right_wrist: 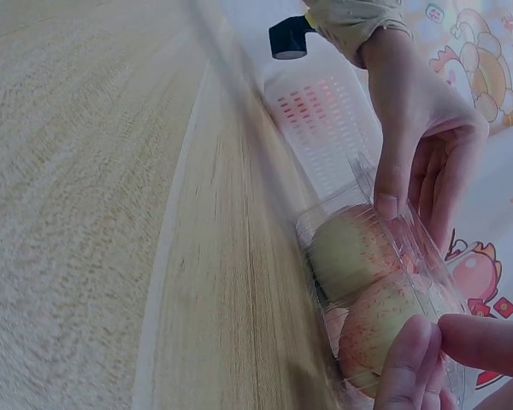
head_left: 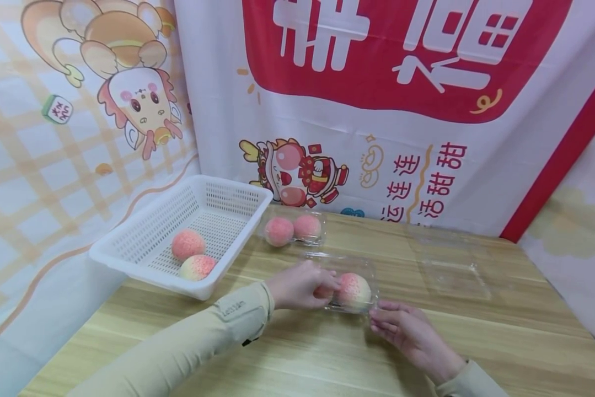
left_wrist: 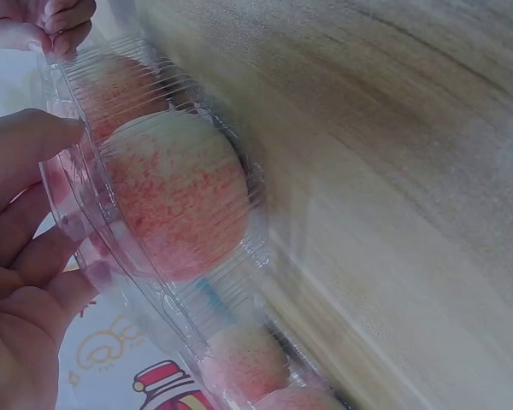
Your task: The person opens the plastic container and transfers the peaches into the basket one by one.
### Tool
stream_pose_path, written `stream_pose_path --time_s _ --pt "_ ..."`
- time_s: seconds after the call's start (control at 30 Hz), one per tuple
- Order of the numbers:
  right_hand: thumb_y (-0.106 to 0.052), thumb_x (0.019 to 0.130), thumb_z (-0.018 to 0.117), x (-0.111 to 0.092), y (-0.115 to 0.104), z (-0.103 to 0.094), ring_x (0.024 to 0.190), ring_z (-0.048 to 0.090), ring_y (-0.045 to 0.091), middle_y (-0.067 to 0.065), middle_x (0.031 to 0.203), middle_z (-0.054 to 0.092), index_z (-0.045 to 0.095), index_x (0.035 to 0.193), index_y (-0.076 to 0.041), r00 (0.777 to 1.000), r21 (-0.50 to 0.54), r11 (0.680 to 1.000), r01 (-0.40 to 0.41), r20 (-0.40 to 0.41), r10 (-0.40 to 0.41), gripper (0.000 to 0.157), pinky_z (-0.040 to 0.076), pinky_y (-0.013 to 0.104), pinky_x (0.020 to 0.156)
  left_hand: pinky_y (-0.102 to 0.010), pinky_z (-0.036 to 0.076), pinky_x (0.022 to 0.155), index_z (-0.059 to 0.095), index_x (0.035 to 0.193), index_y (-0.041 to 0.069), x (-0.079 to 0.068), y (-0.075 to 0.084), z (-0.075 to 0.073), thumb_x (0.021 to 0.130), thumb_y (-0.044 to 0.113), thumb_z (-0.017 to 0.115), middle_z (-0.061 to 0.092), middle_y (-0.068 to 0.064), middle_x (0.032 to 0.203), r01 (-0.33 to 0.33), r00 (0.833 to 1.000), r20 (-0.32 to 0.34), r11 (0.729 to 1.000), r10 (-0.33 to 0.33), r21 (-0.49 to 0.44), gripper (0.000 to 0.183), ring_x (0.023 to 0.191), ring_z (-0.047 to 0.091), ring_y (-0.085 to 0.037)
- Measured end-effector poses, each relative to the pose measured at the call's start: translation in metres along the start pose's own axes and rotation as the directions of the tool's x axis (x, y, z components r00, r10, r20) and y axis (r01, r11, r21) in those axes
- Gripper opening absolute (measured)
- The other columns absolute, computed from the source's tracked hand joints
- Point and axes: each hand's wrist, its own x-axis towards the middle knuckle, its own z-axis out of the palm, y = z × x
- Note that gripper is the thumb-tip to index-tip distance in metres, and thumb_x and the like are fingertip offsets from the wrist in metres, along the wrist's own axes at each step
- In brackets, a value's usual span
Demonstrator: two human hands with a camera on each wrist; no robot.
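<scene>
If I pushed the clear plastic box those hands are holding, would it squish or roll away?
The clear plastic box would probably bend a bit, because its ridged, see-through walls look thin. It likely wouldn't roll, since it's boxy with straight edges. The two round pink-and-cream peaches inside might wobble slightly, though they sit close together.

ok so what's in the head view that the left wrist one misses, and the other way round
Only in the head view: the white basket with two peaches in it, a clear container with no peach at the right, and the beige sleeves.

Only in the left wrist view: a clear look at the second peach in the near container; the left hand blocks it in the head view.

Both: the two hands, the near container, the peaches behind it, the wooden table and printed backdrop.
</scene>
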Motion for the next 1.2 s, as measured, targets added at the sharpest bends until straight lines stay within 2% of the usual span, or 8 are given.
stream_pose_path --time_s 0.07,0.2,0.4,0.53,0.8,0.93,1.03,1.2 --pt "0.009 0.089 0.061 -0.0003 0.0004 -0.0005 0.08 0.066 0.019 0.012 0.09 0.068 0.048 0.117 0.011 1.0 0.004 1.0 0.004 0.013 -0.004 0.031 0.057 0.031 0.081 -0.02 0.038 0.103 0.076 0.107 0.008 0.0005 0.0004 -0.0006 0.08 -0.001 0.073 0.044 0.006 0.057 0.005 1.0 0.015 1.0 -0.005 -0.002 0.029 0.113 0.062 -0.015" --pt "0.008 0.089 0.061 -0.0011 0.0009 -0.0012 0.082 0.066 0.019 0.012 0.091 0.068 0.05 0.116 0.011 0.999 0.007 1.0 0.011 0.035 -0.011 0.029 0.056 0.031 0.083 -0.017 0.038 0.102 0.076 0.108 0.008 0.0001 0.0015 -0.0009 0.081 0.001 0.073 0.043 0.009 0.057 0.029 0.999 0.021 1.0 -0.029 0.005 0.028 0.116 0.06 -0.018" --pt "0.006 0.089 0.064 -0.0016 0.0023 0.0001 0.086 0.067 0.022 0.013 0.093 0.068 0.047 0.12 0.012 1.0 0.023 1.0 0.008 0.011 -0.009 0.036 0.055 0.033 0.086 -0.015 0.039 0.1 0.077 0.106 0.007 -0.0003 0.0013 0.0001 0.08 0.0 0.074 0.051 0.011 0.06 0.033 0.999 -0.002 0.999 -0.033 -0.015 0.027 0.114 0.062 -0.018" --pt "0.006 0.088 0.065 -0.002 0.0038 0.001 0.087 0.067 0.022 0.013 0.094 0.068 0.049 0.118 0.01 1.0 0.039 0.999 0.01 -0.005 -0.01 0.034 0.055 0.034 0.087 -0.014 0.04 0.098 0.077 0.104 0.007 -0.0006 0.0001 0.0004 0.08 0.001 0.074 0.053 0.014 0.062 0.028 0.999 -0.016 0.999 -0.029 -0.031 0.026 0.112 0.062 -0.015" --pt "0.006 0.089 0.064 -0.002 0.0062 0.0025 0.087 0.067 0.022 0.013 0.093 0.068 0.049 0.116 0.009 0.999 0.058 0.998 0.017 -0.034 -0.015 0.032 0.055 0.034 0.087 -0.015 0.04 0.099 0.077 0.104 0.005 -0.0013 -0.0017 -0.0007 0.081 0.0 0.074 0.065 0.009 0.069 0.022 0.999 -0.032 0.995 -0.026 -0.098 0.024 0.112 0.063 -0.018" --pt "0.007 0.089 0.063 -0.0019 0.007 0.0036 0.087 0.066 0.022 0.013 0.093 0.067 0.045 0.119 0.01 0.999 0.069 0.997 0.02 -0.049 -0.017 0.035 0.055 0.034 0.088 -0.015 0.042 0.097 0.077 0.104 0.005 -0.0021 -0.0033 -0.0006 0.082 0.0 0.074 0.073 0.001 0.085 0.019 0.999 -0.037 0.991 -0.025 -0.132 0.023 0.111 0.062 -0.015" --pt "0.007 0.089 0.063 -0.002 0.0072 0.0055 0.087 0.067 0.022 0.013 0.093 0.067 0.045 0.119 0.011 0.997 0.081 0.996 0.026 -0.069 -0.02 0.035 0.055 0.035 0.088 -0.014 0.044 0.094 0.077 0.104 0.004 -0.0026 -0.0045 -0.0005 0.083 0.0 0.073 0.073 -0.003 0.099 0.028 0.999 -0.041 0.988 -0.034 -0.15 0.023 0.111 0.062 -0.012" --pt "0.007 0.09 0.062 -0.0024 0.0082 0.0075 0.09 0.066 0.023 0.013 0.096 0.067 0.046 0.12 0.011 0.995 0.101 0.994 0.041 -0.096 -0.031 0.035 0.054 0.035 0.09 -0.013 0.043 0.094 0.077 0.104 0.005 -0.0027 -0.0033 -0.0017 0.084 0.0 0.072 0.072 -0.004 0.104 0.044 0.998 -0.046 0.988 -0.051 -0.147 0.021 0.109 0.062 -0.01"
